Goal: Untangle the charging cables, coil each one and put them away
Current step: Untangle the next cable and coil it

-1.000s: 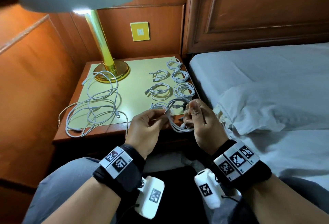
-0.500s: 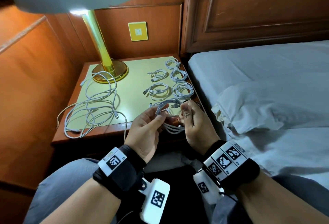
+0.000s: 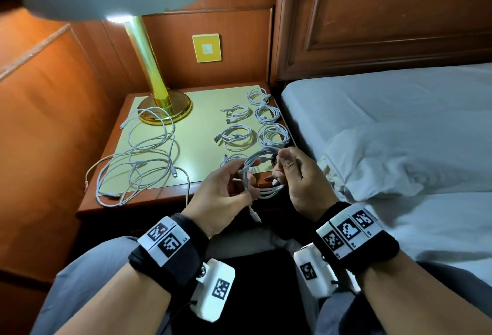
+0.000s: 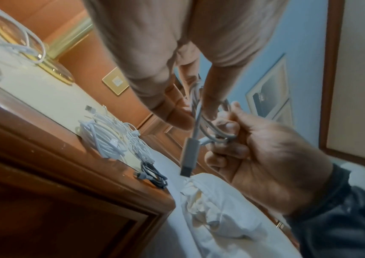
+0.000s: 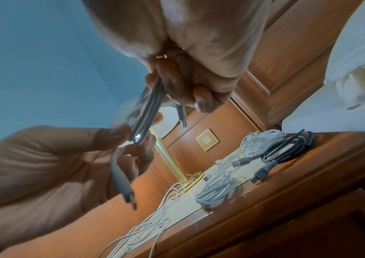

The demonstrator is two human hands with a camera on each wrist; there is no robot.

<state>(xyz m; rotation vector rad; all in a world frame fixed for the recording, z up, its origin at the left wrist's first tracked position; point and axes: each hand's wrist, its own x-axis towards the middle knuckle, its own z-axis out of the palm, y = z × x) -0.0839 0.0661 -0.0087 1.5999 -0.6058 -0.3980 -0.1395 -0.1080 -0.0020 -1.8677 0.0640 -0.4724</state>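
Observation:
Both hands hold one white cable coil (image 3: 262, 172) in the air just in front of the nightstand (image 3: 170, 196). My left hand (image 3: 226, 191) pinches the coil's left side (image 4: 197, 111), and one plug end (image 4: 189, 157) dangles below it. My right hand (image 3: 295, 175) grips the right side of the loops (image 5: 153, 103). A loose tangle of white cables (image 3: 138, 164) lies on the left half of the nightstand. Several finished white coils (image 3: 271, 135) lie in rows on its right half. A dark coiled cable (image 5: 287, 148) lies at the near right corner.
A brass lamp (image 3: 157, 89) with a pale shade stands at the back left of the nightstand. The bed with white sheets and a pillow (image 3: 404, 159) is close on the right. Wood panelling with a yellow wall plate (image 3: 207, 48) is behind.
Both hands have stayed in front of the nightstand and kept working the coil. A plug end now hangs free below my left hand. The view has shifted slightly.

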